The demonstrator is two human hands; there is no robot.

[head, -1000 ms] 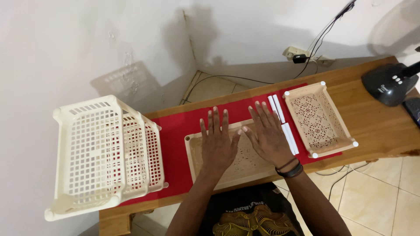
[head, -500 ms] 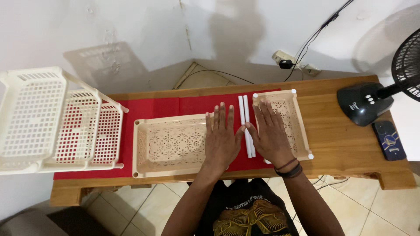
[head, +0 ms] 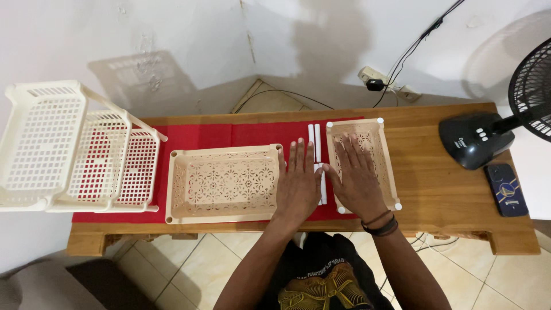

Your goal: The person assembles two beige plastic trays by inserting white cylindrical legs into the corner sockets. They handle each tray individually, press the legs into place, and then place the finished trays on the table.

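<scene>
Left grip: my left hand [head: 298, 186] lies flat, fingers spread, holding nothing, palm over the white tubes [head: 317, 163] on the red mat [head: 206, 138].
Right grip: my right hand [head: 356, 183] lies flat and open too, resting inside the small tray [head: 385, 158].
Beside the left grip: the large tray [head: 221, 183] sits empty, its edge touching my left fingers.
Further left: the white rack [head: 69, 149] lies tipped on the worktop [head: 436, 189].
Progress: I judge nothing joined yet; trays and tubes lie separate.
</scene>
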